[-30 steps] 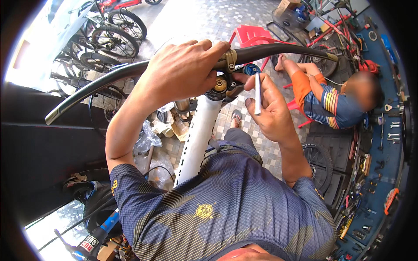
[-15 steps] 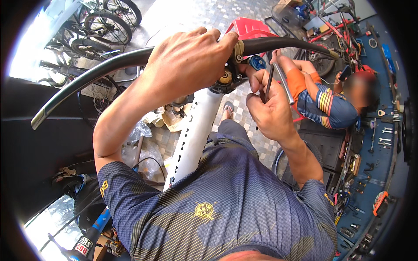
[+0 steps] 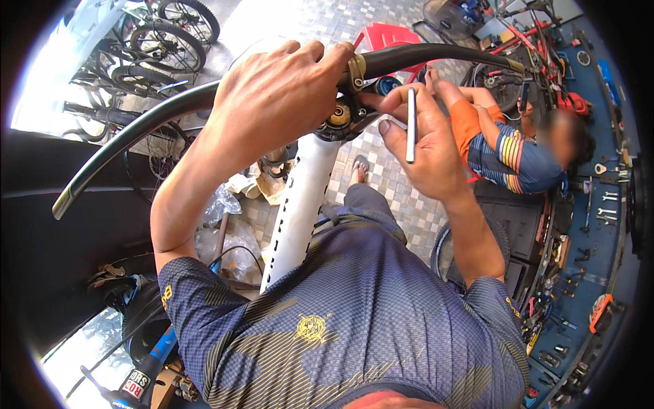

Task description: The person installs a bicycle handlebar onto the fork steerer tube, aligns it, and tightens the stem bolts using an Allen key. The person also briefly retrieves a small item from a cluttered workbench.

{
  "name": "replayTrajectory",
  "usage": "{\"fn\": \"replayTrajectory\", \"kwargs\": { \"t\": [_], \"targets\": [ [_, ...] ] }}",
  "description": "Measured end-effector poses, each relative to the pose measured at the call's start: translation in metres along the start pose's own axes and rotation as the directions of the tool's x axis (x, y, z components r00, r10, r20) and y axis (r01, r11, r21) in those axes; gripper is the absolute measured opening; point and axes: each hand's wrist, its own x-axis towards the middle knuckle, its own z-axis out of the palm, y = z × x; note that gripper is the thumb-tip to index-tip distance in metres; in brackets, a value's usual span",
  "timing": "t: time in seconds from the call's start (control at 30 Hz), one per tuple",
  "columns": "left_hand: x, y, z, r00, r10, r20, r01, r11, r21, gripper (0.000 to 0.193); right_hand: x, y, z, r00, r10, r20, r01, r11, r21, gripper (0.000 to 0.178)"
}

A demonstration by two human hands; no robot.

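Observation:
My left hand (image 3: 283,95) is wrapped over the black bicycle handlebar (image 3: 153,116), beside a tan clamp ring (image 3: 355,71) near its middle. Just below sits the stem and headset top (image 3: 337,116), above the white frame tube (image 3: 300,198). To the right, my right hand (image 3: 432,146) is closed around a slim silver rod-shaped tool (image 3: 411,126). That rod stands nearly upright in the picture across the fingers; its working end is hidden. The right fingertips are close to the stem, beside a blue round part (image 3: 387,84), and I cannot tell whether they touch it.
A seated person (image 3: 524,153) in orange shorts is to the right, near a red plastic chair (image 3: 388,37). Wrenches and small tools hang on a blue board (image 3: 579,273). Several bicycles (image 3: 163,41) stand at the far left. Plastic bags (image 3: 235,252) lie below the handlebar.
The silver rod has turned from slanted to nearly upright, and a thin dark rod beside it no longer shows. Handlebar and left hand have shifted slightly left. The seated person's phone hand has moved.

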Motion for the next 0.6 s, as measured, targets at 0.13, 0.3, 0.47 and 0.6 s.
{"fn": "replayTrajectory", "kwargs": {
  "t": [0.13, 0.3, 0.47, 0.6],
  "targets": [
    [-0.002, 0.000, 0.000, 1.000, -0.007, 0.012, 0.007, 1.000, 0.000, 0.055, 0.005, -0.024, -0.048, 0.995, -0.089, 0.048, 0.085, 0.993, 0.077, 0.030],
    [-0.002, -0.002, 0.001, 0.999, 0.010, -0.038, -0.010, 1.000, -0.013, 0.057, 0.026, -0.048, -0.053, 0.891, -0.434, -0.134, 0.455, 0.848, 0.273, 0.034],
    [-0.002, -0.006, -0.004, 0.999, 0.011, -0.038, -0.014, 0.998, -0.067, 0.058, 0.052, -0.066, -0.018, 0.909, -0.361, -0.208, 0.403, 0.637, 0.657, 0.030],
    [-0.006, 0.002, -0.008, 1.000, -0.016, 0.020, 0.017, 0.998, -0.058, 0.059, 0.055, -0.043, -0.010, 0.963, -0.247, -0.106, 0.238, 0.598, 0.766, 0.035]
  ]
}}
